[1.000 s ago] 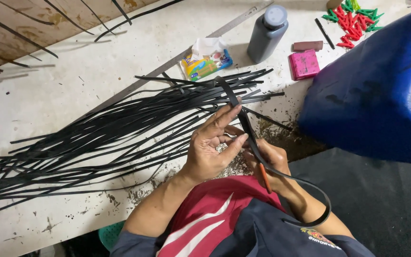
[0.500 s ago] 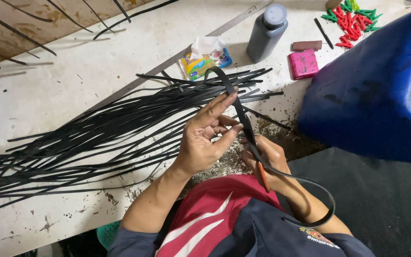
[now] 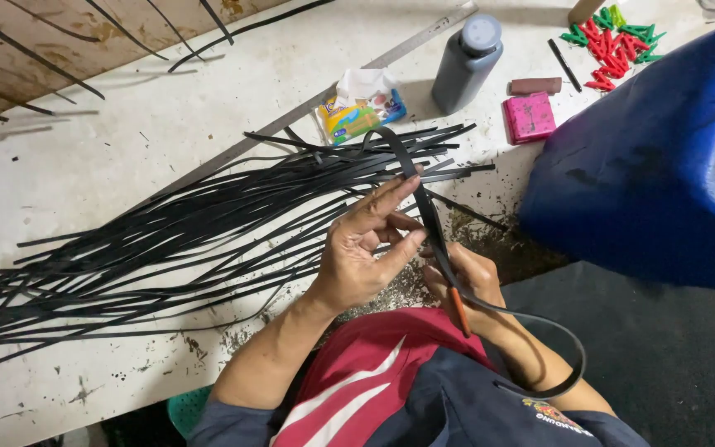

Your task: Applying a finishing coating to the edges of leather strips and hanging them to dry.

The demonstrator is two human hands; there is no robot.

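At the table's near edge the left hand (image 3: 366,257) pinches a long, flat black rubbery strip (image 3: 424,207), light and floppy, best gripped near the right hand (image 3: 465,281) clasping it below.

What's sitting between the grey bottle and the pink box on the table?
Nothing: in the head view the white tabletop is bare between the grey bottle and the pink box. A brown block lies just beyond the box.

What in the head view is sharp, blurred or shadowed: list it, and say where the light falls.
Head view: even, soft light on the white table, no harsh glare; the loose strips at top left throw faint grey shadows. The strip pile and left hand are sharp, as is the black strip in its grip. The right hand sits in dimmer light; the floor beyond is dark; the blue drum shows a dull sheen.
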